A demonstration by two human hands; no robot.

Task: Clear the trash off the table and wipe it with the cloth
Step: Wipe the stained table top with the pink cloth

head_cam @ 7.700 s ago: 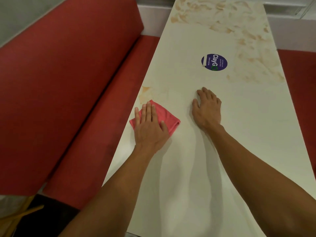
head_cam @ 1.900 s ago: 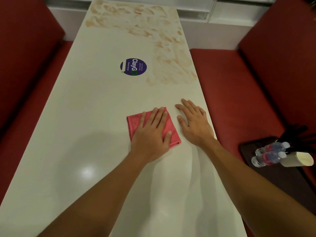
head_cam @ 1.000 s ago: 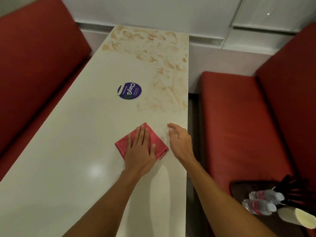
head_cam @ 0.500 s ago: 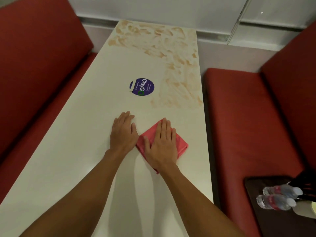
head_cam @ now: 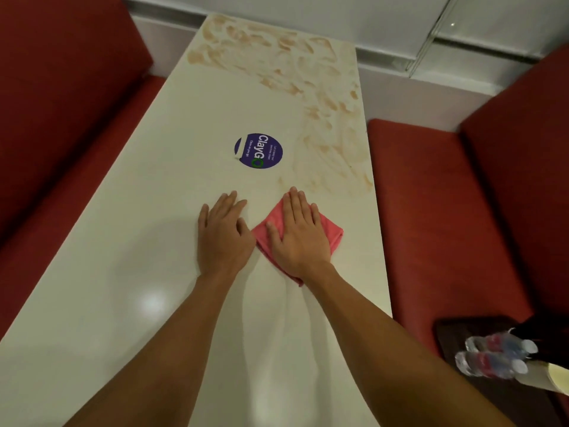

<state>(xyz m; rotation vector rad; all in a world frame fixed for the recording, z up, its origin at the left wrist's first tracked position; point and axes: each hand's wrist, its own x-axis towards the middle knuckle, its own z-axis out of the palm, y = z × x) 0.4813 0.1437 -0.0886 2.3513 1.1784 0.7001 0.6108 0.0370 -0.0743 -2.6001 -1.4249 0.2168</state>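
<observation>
The pink cloth [head_cam: 331, 234] is pressed flat to the desk [head_cam: 147, 217] under the right hand [head_cam: 300, 234]. Its fingers are laid straight and close together, with nothing curled round or pinched. This flat palm is judged to spread pressure across the folded pad for wiping. The left hand [head_cam: 223, 234] is laid open just beside it on the bare surface and holds nothing, apparently as a brace while the body is leaned forward. The cloth is placed just short of the brown smears [head_cam: 323, 149] that cover the far end and far right side of the desk, so the coming pass is presumably meant for them. A round purple sticker [head_cam: 258, 151] is seen just beyond the hands. Two plastic bottles [head_cam: 492, 355] and a paper cup [head_cam: 551, 380] are set off the desk, on a dark tray [head_cam: 462, 334] on the red bench [head_cam: 431, 195]. The cup and tray are cut off by the frame edge, and a black item beside them cannot be made out. Much of the cloth is hidden beneath the palm, so its folds cannot be counted, and the near desk is partly masked by the forearms.
</observation>
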